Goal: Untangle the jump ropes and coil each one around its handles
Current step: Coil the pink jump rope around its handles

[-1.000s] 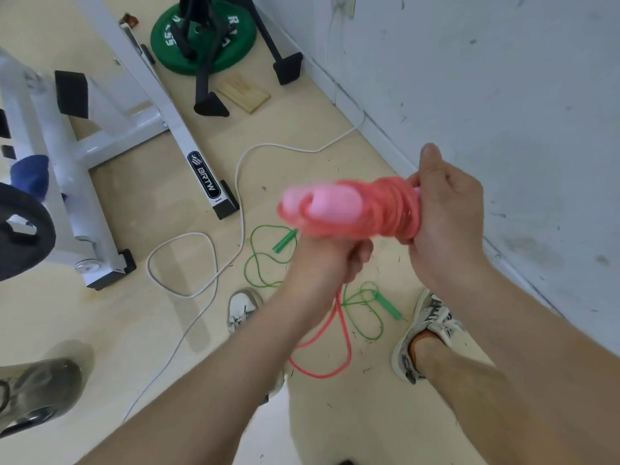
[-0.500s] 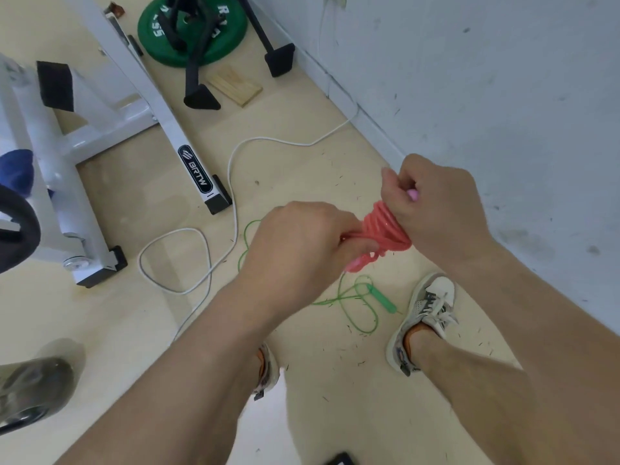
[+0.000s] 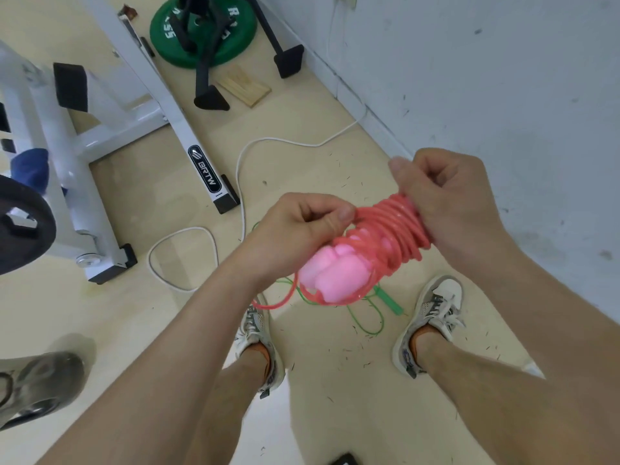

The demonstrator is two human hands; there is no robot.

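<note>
A red jump rope [image 3: 392, 233] is wound in many turns around its two pink handles [image 3: 330, 275], held at waist height over the floor. My right hand [image 3: 449, 203] grips the far end of the wrapped bundle. My left hand [image 3: 305, 226] pinches a strand of the red cord beside the coils, between thumb and forefinger. A short loose loop of red cord [image 3: 278, 302] hangs below the bundle. A green jump rope [image 3: 369, 317] with a green handle [image 3: 389, 300] lies in loops on the floor between my feet.
A white cable [image 3: 241, 182] snakes over the floor from the wall [image 3: 486, 78] at right. A white bench frame [image 3: 147, 95] stands at left, a green weight plate [image 3: 201, 28] and black stand legs behind. A wooden block [image 3: 243, 88] lies nearby. Another person's shoe [image 3: 37, 384] is at lower left.
The bundle has tilted so the pink handle ends point down toward me. My left hand has moved back off the coils and now pinches a strand; less loose red cord hangs.
</note>
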